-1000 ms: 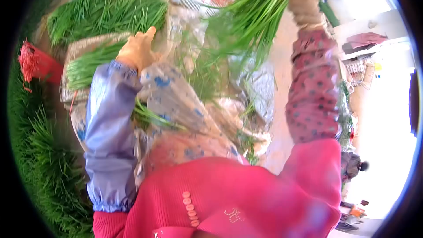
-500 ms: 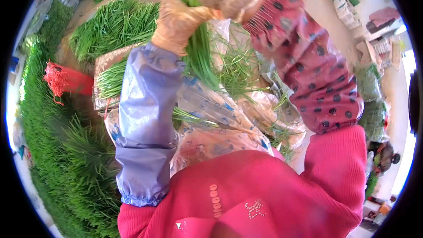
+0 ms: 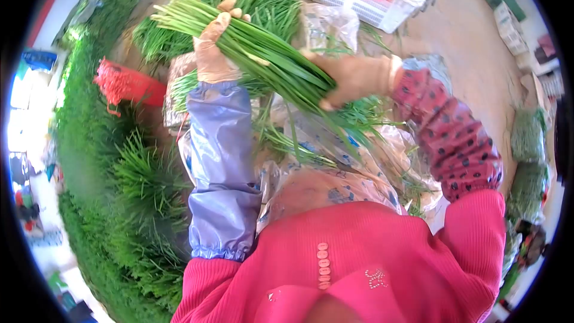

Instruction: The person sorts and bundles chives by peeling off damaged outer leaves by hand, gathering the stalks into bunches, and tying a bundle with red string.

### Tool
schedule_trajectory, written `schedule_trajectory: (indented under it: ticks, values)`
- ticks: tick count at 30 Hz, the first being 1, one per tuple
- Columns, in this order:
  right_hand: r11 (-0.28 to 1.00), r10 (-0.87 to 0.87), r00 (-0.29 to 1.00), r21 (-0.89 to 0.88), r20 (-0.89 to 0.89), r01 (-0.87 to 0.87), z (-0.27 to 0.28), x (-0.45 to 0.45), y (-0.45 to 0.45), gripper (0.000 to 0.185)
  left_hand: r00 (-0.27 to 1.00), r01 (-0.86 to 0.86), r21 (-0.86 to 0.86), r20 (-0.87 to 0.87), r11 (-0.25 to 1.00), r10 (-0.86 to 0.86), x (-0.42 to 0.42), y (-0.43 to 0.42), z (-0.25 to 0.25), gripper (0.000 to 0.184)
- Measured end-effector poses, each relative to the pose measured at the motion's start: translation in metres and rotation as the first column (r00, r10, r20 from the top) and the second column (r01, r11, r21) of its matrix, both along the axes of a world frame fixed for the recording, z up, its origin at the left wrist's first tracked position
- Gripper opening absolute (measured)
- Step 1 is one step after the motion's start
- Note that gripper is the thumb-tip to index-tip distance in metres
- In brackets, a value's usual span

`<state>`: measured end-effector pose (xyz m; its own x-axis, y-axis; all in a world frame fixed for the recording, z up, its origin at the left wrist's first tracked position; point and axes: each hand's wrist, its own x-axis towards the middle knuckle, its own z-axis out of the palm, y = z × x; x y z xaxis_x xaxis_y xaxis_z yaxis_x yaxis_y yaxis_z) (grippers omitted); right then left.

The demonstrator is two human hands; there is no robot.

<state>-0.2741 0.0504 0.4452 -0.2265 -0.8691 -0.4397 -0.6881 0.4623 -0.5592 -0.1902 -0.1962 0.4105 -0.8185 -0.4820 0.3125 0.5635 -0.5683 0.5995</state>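
Observation:
A thick bunch of green chives lies slantwise across the head view, pale stem ends at upper left and leafy ends at lower right. My left hand, in a tan glove, is closed around it near the stems, fingertips showing over the top. Slightly blurred, my gloved right hand is closed about the leafy part, its fingers partly hidden. Below, loose chives rest on a patterned plastic sheet over my lap. More cut chives lie on a small board beside my left forearm.
A heap of chives lies on the floor ahead. Beyond my right hand stands a white plastic crate. On the left are a red roll with stringy ends and a long bank of greens.
Both hands have come lower and nearer, and the bunch has turned from hanging down to slanting across. My right hand has moved to its leafy end. The view has shifted, bringing the crate into sight.

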Motion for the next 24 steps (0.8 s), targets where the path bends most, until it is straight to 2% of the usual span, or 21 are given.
schedule_trajectory:
  ticks: [1,3,4,5,6,8,10,11,13,14,15,17,18,19,20,21,22,23,24]
  values:
    - [0.990,0.097,0.995,0.107,-0.028,-0.094,-0.016,-0.011,0.014,0.104,0.999,-0.040,0.025,0.029,0.999,0.039,0.006,-0.001,-0.004,0.074]
    - [0.998,-0.060,0.993,-0.006,-0.105,0.059,-0.009,-0.026,0.038,0.082,1.000,-0.030,0.039,0.005,0.999,0.029,0.013,-0.008,-0.016,0.073]
    - [0.999,-0.050,0.994,-0.004,-0.101,0.050,-0.006,-0.026,0.036,0.082,0.999,-0.039,0.041,0.010,0.998,0.038,0.016,-0.009,-0.022,0.073]
    - [0.936,-0.225,0.974,-0.288,-0.039,0.205,-0.001,-0.025,0.033,0.067,1.000,-0.009,0.082,0.007,0.997,0.008,0.018,-0.009,-0.028,0.066]
    - [0.769,-0.373,0.925,-0.535,0.070,0.351,0.005,-0.023,0.029,0.052,1.000,0.024,0.122,0.003,0.992,-0.025,0.018,-0.007,-0.031,0.060]
    - [0.657,-0.182,0.981,-0.733,0.074,0.177,0.021,0.001,0.006,0.034,0.998,0.054,0.149,0.012,0.987,-0.056,0.019,0.002,-0.033,0.060]
    - [0.494,-0.036,0.992,-0.865,-0.123,-0.090,0.019,0.025,-0.023,0.027,0.995,0.093,0.160,0.014,0.983,-0.096,0.016,0.015,-0.031,0.064]
    - [0.494,-0.033,0.992,-0.864,-0.123,-0.091,0.020,0.031,-0.032,0.027,0.996,0.090,0.162,0.014,0.983,-0.093,0.017,0.020,-0.029,0.064]
    - [0.515,0.141,0.873,-0.718,-0.468,-0.468,0.022,0.039,-0.046,0.024,0.958,0.266,0.318,0.014,0.910,-0.285,0.022,0.032,-0.024,0.068]
    - [0.636,0.195,0.869,-0.616,-0.454,-0.464,0.012,0.040,-0.052,0.012,0.985,0.095,0.137,0.132,0.986,-0.113,0.023,0.038,-0.028,0.062]
    - [0.632,0.203,0.868,-0.616,-0.454,-0.470,0.008,0.041,-0.055,0.012,0.979,0.114,0.162,0.149,0.980,-0.139,0.026,0.041,-0.030,0.058]
    - [0.479,0.190,0.979,-0.864,-0.070,-0.155,0.005,0.045,-0.059,0.011,0.963,0.228,0.278,0.074,0.933,-0.257,0.030,0.037,-0.044,0.057]
    - [0.613,0.130,0.981,-0.789,0.147,0.037,0.012,0.047,-0.061,0.010,0.965,0.223,0.284,0.071,0.933,-0.252,0.032,0.038,-0.050,0.057]
    - [0.618,0.130,0.981,-0.786,0.144,0.034,0.018,0.047,-0.064,0.010,0.927,0.339,0.444,-0.005,0.829,-0.376,0.034,0.039,-0.055,0.059]
    - [0.625,0.022,0.907,-0.714,0.421,0.316,0.024,0.044,-0.069,0.011,0.870,0.446,0.577,-0.103,0.684,-0.481,0.034,0.040,-0.060,0.063]
    - [0.599,-0.084,0.747,-0.566,0.660,0.567,0.026,0.040,-0.075,0.012,0.868,0.451,0.579,-0.108,0.679,-0.485,0.036,0.045,-0.062,0.063]
    - [0.477,-0.107,0.700,-0.581,0.706,0.659,0.024,0.034,-0.081,0.014,0.878,0.453,0.506,-0.109,0.735,-0.466,0.040,0.052,-0.064,0.068]
    - [0.476,-0.113,0.701,-0.581,0.704,0.660,0.023,0.028,-0.085,0.014,0.881,0.454,0.457,-0.106,0.765,-0.461,0.040,0.054,-0.067,0.074]
    - [0.388,-0.036,0.588,-0.531,0.808,0.753,0.022,0.021,-0.089,0.015,0.885,0.454,0.407,-0.103,0.793,-0.454,0.041,0.056,-0.070,0.080]
